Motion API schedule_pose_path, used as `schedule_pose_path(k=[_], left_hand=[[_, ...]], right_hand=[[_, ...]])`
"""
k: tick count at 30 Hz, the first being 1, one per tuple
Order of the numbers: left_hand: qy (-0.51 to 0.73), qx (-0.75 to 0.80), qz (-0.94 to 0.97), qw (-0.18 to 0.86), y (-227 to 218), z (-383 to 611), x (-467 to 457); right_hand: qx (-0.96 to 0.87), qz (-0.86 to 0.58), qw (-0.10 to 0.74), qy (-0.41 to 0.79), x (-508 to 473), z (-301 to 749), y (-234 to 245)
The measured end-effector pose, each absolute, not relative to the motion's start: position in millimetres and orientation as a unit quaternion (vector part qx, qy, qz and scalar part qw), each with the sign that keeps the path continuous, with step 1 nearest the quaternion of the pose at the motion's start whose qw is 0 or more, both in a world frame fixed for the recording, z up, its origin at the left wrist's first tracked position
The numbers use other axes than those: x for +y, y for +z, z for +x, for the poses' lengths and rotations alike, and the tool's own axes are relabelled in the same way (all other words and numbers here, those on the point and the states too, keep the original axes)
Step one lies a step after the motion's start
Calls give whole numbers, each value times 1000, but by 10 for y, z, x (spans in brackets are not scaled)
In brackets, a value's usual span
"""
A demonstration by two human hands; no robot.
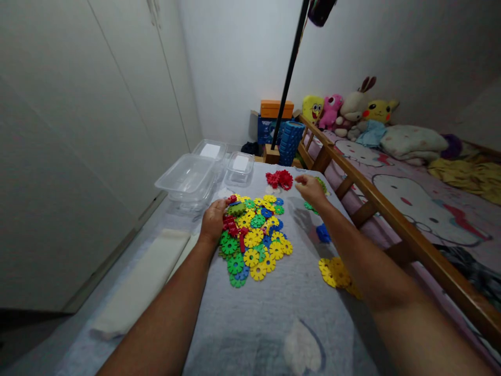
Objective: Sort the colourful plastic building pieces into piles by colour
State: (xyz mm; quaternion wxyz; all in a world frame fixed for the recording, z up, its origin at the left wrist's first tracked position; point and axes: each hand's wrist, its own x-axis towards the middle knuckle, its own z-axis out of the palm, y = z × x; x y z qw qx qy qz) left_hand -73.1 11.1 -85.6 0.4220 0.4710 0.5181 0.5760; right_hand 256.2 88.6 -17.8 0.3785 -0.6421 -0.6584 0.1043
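A mixed heap of flat, notched plastic disc pieces in yellow, green, blue and red lies on the cloth-covered surface. At the heap's far left edge is my left hand, its fingers closed at a small red disc piece. My right hand hovers beyond the heap, fingers curled together; whether anything is between them is hidden. Just left of it sits a group of red pieces. Green pieces show partly behind this hand. Blue pieces and overlapping yellow discs lie under my right forearm.
Clear plastic containers stand at the back left, beside a smaller one. A folded cream cloth lies left. A wooden bed rail runs along the right, with plush toys behind it. A black pole rises at the back.
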Motion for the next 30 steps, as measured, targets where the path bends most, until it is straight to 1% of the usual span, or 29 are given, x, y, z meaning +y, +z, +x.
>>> schedule_pose_path(k=[3,5,8,10,19,24,30], left_hand=[[587,504,460,435,-867,-742,121],[593,509,460,422,-879,-759,138],[597,508,464,412,-890,-784,161],[596,507,465,415,-887,-792,168],[600,496,453,433,-844,-784,151],[604,487,450,443,-846,-779,141],[588,494,465,440,-848,-749,124]], right_hand=[[-776,-531,290,182,730,1983,-165],[-825,-480,233,185,638,1654,-202],[-849,-469,171,169,567,1313,-277],[-847,-479,155,171,568,1191,-318],[-820,-494,174,228,611,1109,-396],[-807,-486,213,258,572,1271,-341],[-757,-504,265,321,528,1705,-248]])
